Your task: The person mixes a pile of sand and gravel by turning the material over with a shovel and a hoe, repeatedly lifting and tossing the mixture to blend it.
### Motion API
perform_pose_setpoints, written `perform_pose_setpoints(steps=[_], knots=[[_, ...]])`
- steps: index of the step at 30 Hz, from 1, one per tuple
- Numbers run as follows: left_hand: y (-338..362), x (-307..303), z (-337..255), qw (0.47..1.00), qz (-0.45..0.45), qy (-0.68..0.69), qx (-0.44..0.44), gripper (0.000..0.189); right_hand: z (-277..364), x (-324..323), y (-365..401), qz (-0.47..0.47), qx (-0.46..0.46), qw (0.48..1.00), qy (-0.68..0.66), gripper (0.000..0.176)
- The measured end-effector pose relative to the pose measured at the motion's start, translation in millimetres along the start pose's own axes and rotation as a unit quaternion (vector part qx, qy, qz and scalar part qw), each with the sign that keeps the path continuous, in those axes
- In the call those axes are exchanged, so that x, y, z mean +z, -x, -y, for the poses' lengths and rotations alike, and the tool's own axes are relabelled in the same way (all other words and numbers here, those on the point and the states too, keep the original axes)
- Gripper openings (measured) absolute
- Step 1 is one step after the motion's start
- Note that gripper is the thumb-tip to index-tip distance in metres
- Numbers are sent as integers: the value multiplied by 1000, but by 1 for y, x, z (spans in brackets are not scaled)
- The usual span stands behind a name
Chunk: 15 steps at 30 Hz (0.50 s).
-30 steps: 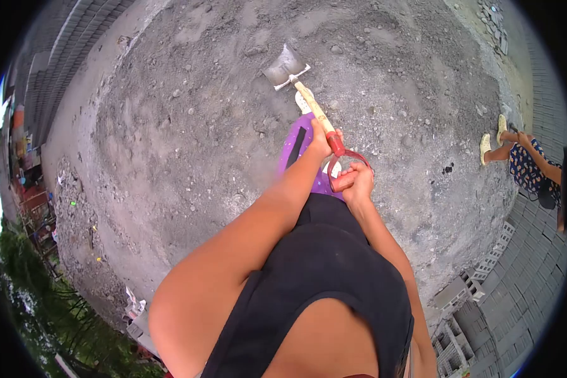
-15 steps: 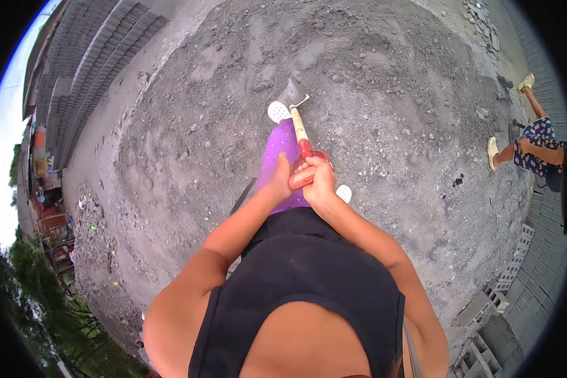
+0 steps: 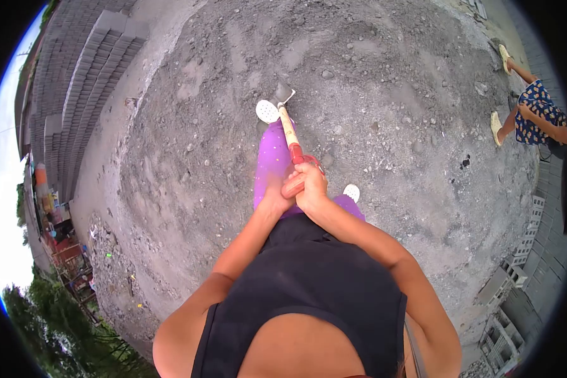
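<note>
Both hands are at the red D-shaped grip of a shovel (image 3: 288,129) in front of my body. Its pale shaft runs away from me to a grey metal blade by my white clog (image 3: 267,111). My right hand (image 3: 312,188) is closed round the grip, knuckles showing. At the grip's near left end is my left hand (image 3: 276,194), holding it from the side; its thumb is smeared by motion and its other fingers are mostly hidden. The blade overlaps the grey gravel (image 3: 384,120) in this view.
A person in a patterned garment (image 3: 538,113) and pale clogs stands at the right. Stacked grey blocks (image 3: 97,69) rise at the left, and hollow blocks (image 3: 529,227) line the lower right. My other clog (image 3: 351,192) is on the gravel.
The shovel has shifted slightly left in view, its grip a little nearer my body, with both hands moving along. The view has turned a little, and the other person's legs have shifted position.
</note>
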State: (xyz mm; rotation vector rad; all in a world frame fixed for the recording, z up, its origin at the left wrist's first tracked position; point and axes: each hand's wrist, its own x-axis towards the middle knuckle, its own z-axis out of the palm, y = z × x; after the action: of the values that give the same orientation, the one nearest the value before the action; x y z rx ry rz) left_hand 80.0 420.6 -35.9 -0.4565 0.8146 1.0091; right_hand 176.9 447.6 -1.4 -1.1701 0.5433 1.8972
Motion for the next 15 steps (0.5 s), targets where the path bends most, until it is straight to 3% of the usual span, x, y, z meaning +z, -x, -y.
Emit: perform_pose_setpoints(steps=[1,3,6,7,9,10,11,13,15], knots=[[9,35,5,986,-143,-62,60,67,6,6,9,5,-3,1000,3,11],[22,52,3,986,-126,-68,84,67,12,19,20,56,0,998,-3,11],[29,57,-7,982,-123,-101,100,67,2,26,16,62,-25,998,2,11],[6,49,-17,983,-119,-103,100,67,5,33,4,72,-45,996,-4,10],[-39,19,-27,986,-140,-91,25,59,18,25,-25,31,-56,998,29,10],[-39,35,-5,984,-147,-92,35,65,27,17,-37,-5,-70,996,55,10],[-71,2,4,983,-126,-130,17,69,39,-2,-44,-2,-47,996,75,11],[-64,22,40,980,-170,-77,71,69,53,-38,-48,20,-8,998,56,13],[-62,19,43,982,-170,-56,60,69,53,-42,-41,25,-5,999,40,14]])
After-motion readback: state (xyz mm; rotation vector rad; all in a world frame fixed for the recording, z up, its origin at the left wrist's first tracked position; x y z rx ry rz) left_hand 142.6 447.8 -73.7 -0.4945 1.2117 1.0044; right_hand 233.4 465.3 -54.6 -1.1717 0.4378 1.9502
